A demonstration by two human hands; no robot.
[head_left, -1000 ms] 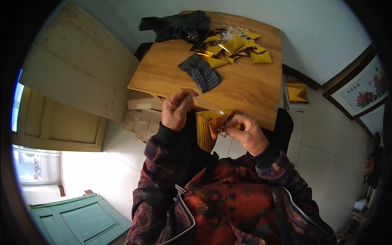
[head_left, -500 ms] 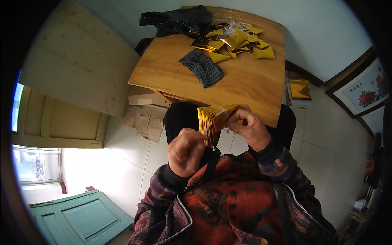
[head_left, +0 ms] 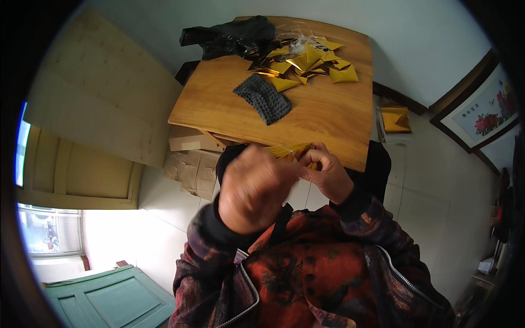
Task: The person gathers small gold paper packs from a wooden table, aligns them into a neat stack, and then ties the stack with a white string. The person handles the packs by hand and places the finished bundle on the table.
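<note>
A fanned bundle of folded gold paper (head_left: 288, 150) with a pale tie around it is held above my lap, at the table's front edge. My right hand (head_left: 330, 174) pinches the bundle's right side, with thumb and fingers closed on it. My left hand (head_left: 252, 188) is raised in front of the bundle and hides much of it. Motion blurs this hand, and its fingers cannot be made out.
On the wooden table (head_left: 213, 101) lie a grey knitted cloth (head_left: 264, 99), several folded gold papers (head_left: 343, 74), clear plastic strands (head_left: 301, 45) and a black plastic bag (head_left: 232, 37). Flattened cardboard (head_left: 191, 172) is at the left. A gold packet (head_left: 395, 119) rests on the floor at right.
My left hand has moved up and right, now covering most of the bundle. My right hand keeps its hold, shifted slightly left. The whole view has shifted a little.
</note>
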